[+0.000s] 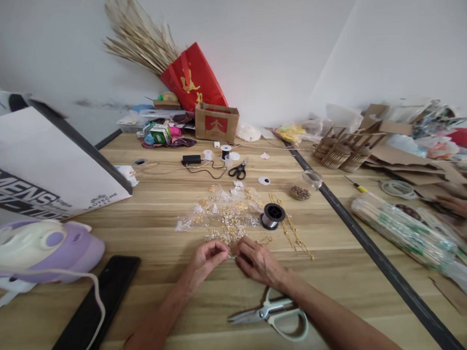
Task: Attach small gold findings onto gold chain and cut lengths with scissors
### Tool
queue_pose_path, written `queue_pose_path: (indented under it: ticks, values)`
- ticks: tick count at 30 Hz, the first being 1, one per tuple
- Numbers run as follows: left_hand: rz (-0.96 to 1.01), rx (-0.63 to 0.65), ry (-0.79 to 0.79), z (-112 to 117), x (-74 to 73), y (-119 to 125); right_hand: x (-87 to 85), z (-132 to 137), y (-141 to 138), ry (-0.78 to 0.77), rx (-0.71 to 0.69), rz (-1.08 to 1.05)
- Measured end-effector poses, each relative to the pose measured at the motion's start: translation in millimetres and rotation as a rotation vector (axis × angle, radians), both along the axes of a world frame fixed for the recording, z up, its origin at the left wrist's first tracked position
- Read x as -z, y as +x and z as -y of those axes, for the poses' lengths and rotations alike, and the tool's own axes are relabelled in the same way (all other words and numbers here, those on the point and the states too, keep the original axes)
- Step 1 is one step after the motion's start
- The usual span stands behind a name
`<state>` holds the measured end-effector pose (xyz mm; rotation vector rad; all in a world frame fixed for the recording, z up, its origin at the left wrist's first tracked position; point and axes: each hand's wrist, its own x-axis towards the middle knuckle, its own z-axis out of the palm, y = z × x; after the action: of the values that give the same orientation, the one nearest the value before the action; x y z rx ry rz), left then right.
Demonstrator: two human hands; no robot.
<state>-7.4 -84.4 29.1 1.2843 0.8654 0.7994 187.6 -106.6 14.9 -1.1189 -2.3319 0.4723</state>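
Note:
My left hand [210, 258] is closed in a pinch, thumb against fingers, at the near edge of a pile of small clear and gold beads [232, 223]. Close beside it, my right hand [258, 261] is curled with its fingertips down by the wood. A tiny shiny piece [232, 256] shows between the two sets of fingertips, too small to name. Just beyond the right hand a black spool of fine wire [272, 215] stands near a gold beaded chain [297, 236]. Pale green-handled scissors [272, 312] lie below my right wrist.
A black phone [96, 307] and a purple-white appliance [48, 248] with a cord lie left, before a large white box [45, 166]. Black scissors [239, 169] and a bowl of beads [300, 192] lie farther back. Another person's hand [462, 205] is at right, by bundled sticks [404, 230].

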Motion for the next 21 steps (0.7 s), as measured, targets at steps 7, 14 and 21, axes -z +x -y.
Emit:
queue_pose_path:
  ticks: [7, 14, 21]
  values:
    - [-0.111, 0.008, -0.008, -7, 3.7, -8, 2.5, -2, 3, -0.076, 0.059, -0.226]
    - [-0.088, -0.042, -0.074, -9, 9.9, -6, 7.2, -3, 4, -0.113, 0.104, -0.314]
    - [-0.078, -0.079, -0.143, -8, -0.1, -7, 6.5, -4, 5, -0.114, 0.128, -0.366]
